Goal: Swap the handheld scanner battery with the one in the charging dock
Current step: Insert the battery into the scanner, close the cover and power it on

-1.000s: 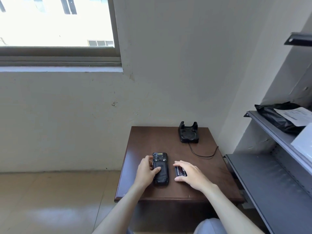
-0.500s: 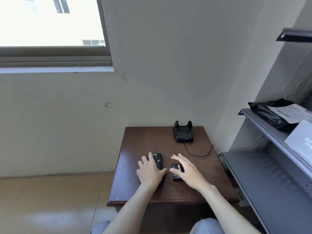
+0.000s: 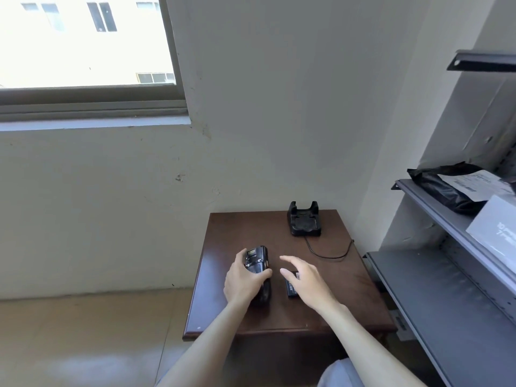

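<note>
Head view: your left hand is clasped around the scanner on the table. Your right hand hovers spread, holding nothing, over the battery. The scanner's long axis runs toward the wall, window end far. Risk: the loose battery could get knocked off while you reach for the dock.

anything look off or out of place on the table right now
Only one thing stands out: a loose battery lies flat on the table beside the scanner, not in the charging dock. The left hand grips the scanner; the right hand hovers open over the battery. No damage or spills.
</note>
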A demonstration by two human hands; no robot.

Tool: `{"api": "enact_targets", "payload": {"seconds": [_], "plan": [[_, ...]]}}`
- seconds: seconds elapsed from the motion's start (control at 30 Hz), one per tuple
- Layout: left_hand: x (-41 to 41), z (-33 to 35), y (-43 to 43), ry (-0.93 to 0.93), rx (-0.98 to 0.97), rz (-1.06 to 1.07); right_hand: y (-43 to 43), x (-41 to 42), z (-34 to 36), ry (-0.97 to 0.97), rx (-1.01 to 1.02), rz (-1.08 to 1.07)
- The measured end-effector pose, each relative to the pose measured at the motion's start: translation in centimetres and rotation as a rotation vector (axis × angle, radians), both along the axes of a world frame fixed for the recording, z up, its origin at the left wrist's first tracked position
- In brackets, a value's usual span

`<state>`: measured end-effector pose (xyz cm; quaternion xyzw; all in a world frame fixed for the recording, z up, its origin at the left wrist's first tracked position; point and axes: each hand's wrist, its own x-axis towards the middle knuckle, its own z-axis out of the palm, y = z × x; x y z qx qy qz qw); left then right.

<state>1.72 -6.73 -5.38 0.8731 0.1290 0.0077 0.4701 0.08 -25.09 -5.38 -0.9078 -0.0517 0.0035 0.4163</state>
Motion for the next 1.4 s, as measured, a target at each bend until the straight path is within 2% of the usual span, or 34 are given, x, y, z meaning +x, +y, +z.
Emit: {"api": "enact_targets", "payload": {"seconds": [0.13, 0.3, 0.43, 0.53, 0.7, 0.8, 0.97, 1.13, 1.4], "plan": [[-0.2, 0.1, 1.0, -0.003, -0.299, -0.076, 2.3, 0.0, 0.3, 0.122, 0.149, -0.049], [-1.0, 0.4, 1.7, 0.049, -0.611, -0.149, 4.4, 0.1, -0.3, 0.307, 0.451, -0.080], [-1.7, 0.4, 1.8, 0.043, -0.707, -0.154, 5.7, -0.3, 0.1, 0.364, 0.575, -0.080], [-1.9, 0.1, 1.8, 0.044, -0.765, -0.151, 6.3, -0.3, 0.1, 0.410, 0.721, -0.167], [-1.9, -0.7, 2.0, 0.016, -0.665, -0.191, 7.1, -0.5, -0.2, 0.350, 0.750, -0.283], [-1.8, -1.6, 2.7, -0.031, -0.550, -0.177, 7.2, -0.4, -0.8, 0.260, 0.655, -0.296], [-1.3, -3.3, 3.4, -0.031, -0.496, -0.114, 7.3, -0.1, -1.1, 0.191, 0.463, -0.327], [0.0, -4.4, 3.9, -0.031, -0.412, -0.095, 7.6, -0.1, -0.2, 0.175, 0.366, -0.467], [1.5, -5.4, 4.4, -0.002, -0.354, -0.100, 7.5, 0.3, -0.4, 0.164, 0.315, -0.524]]}}
